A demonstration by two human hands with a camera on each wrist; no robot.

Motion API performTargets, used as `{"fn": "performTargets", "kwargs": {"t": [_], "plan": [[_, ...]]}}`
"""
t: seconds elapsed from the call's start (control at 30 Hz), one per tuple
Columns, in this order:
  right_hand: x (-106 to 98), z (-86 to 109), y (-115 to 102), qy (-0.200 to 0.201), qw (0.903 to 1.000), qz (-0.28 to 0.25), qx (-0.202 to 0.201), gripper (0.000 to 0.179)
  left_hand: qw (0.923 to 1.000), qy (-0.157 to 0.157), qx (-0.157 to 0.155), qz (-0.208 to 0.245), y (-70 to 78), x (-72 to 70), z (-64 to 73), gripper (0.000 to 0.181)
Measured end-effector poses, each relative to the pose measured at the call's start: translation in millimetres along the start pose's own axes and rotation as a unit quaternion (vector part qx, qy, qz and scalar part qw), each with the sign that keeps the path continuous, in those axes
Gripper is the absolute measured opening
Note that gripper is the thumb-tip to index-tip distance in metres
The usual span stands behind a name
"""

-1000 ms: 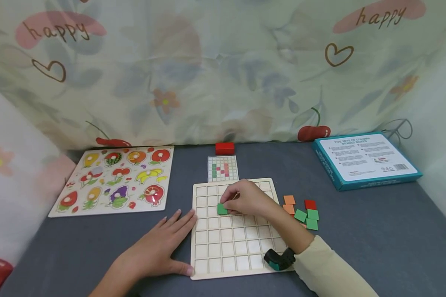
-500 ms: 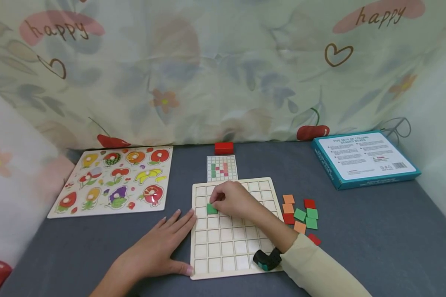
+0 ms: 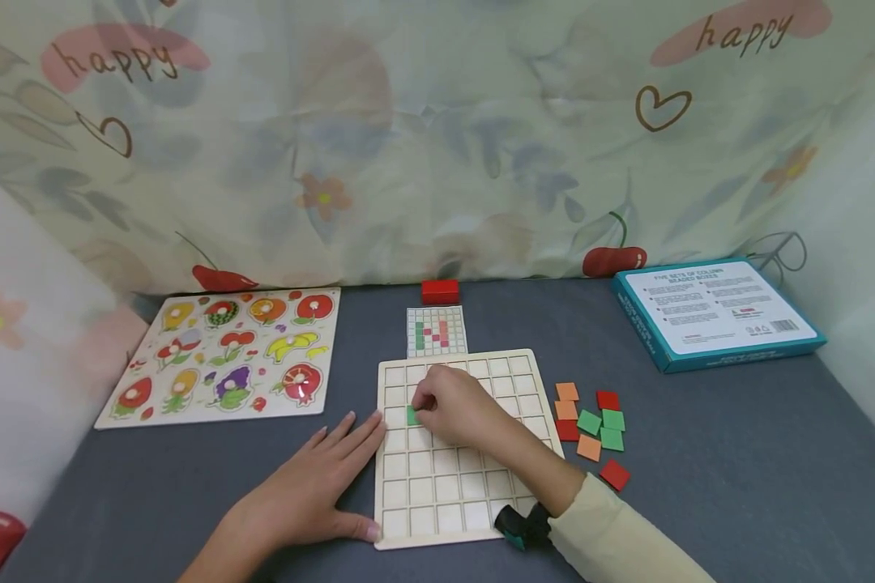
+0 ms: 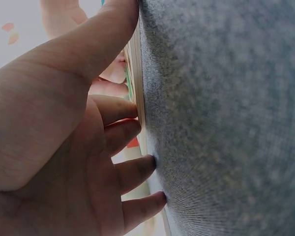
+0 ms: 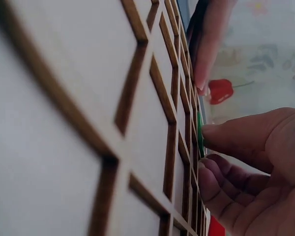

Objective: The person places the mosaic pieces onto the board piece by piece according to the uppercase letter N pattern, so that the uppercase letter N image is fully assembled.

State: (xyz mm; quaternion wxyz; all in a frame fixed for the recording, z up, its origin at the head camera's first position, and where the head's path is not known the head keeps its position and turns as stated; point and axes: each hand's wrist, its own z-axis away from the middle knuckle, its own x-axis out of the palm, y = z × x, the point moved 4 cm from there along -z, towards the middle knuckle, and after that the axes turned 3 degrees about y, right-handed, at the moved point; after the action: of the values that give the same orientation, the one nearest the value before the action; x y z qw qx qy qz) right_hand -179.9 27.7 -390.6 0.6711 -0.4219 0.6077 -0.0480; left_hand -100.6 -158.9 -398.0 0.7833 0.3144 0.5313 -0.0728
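A pale wooden grid board [image 3: 458, 489] lies on the dark table. My right hand [image 3: 458, 406] is over its upper left part and pinches a small green square tile [image 3: 411, 416] with curled fingers. In the right wrist view the thumb touches the face of the green tile [image 5: 200, 135], at the grid, and the fingertips are at its lower end. My left hand [image 3: 313, 486] rests at the board's left edge, fingers straight and spread; in the left wrist view its fingertips [image 4: 147, 167] touch the board's side and the cloth. Part of the tile is hidden behind the right hand.
Loose orange, red and green tiles [image 3: 612, 440] lie right of the board. Behind it are a pattern card [image 3: 437, 332] and a red block [image 3: 440, 291]. A fruit puzzle board [image 3: 219, 356] lies left, a teal box [image 3: 718, 316] at the back right.
My right hand has moved left with the green tile by about one cell, then slightly down and closer to the grid. The left hand has stayed at the board's edge.
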Motion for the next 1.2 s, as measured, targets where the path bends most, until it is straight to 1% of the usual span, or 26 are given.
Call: {"fn": "performTargets", "kwargs": {"t": [0.17,0.23,0.4,0.53,0.7,0.87,1.07,1.2], "plan": [[-0.7,3.0,-0.6,-0.012,0.9994,-0.031,0.008,0.015,1.0,-0.001,0.0,0.001,-0.5,-0.4,0.2,0.117],[-1.9,5.2,-0.4,-0.014,0.999,-0.042,0.005,0.016,1.0,-0.003,0.0,0.001,-0.4,-0.2,0.4,0.117],[-9.7,14.3,1.0,-0.01,0.9979,-0.064,-0.006,0.015,1.0,-0.004,0.0,0.003,0.1,-0.2,1.1,0.118],[-18.4,24.2,5.0,-0.002,0.9972,-0.075,0.002,0.014,1.0,-0.004,-0.002,0.002,0.4,-0.6,1.1,0.118],[-31.6,38.2,16.3,0.004,0.9961,-0.086,0.017,0.014,1.0,-0.005,-0.001,0.0,0.8,-0.4,0.8,0.118],[-47.0,52.7,29.6,0.014,0.9959,-0.082,0.035,0.013,0.9999,-0.008,-0.007,0.004,0.7,-0.4,0.7,0.119],[-64.9,69.4,46.0,0.022,0.9952,-0.085,0.043,0.013,0.9999,-0.01,-0.007,0.008,0.9,-0.9,0.6,0.119],[-75.4,80.5,55.3,0.022,0.9931,-0.106,0.045,0.013,0.9999,-0.011,-0.007,0.01,0.6,-1.3,0.6,0.119]]}}
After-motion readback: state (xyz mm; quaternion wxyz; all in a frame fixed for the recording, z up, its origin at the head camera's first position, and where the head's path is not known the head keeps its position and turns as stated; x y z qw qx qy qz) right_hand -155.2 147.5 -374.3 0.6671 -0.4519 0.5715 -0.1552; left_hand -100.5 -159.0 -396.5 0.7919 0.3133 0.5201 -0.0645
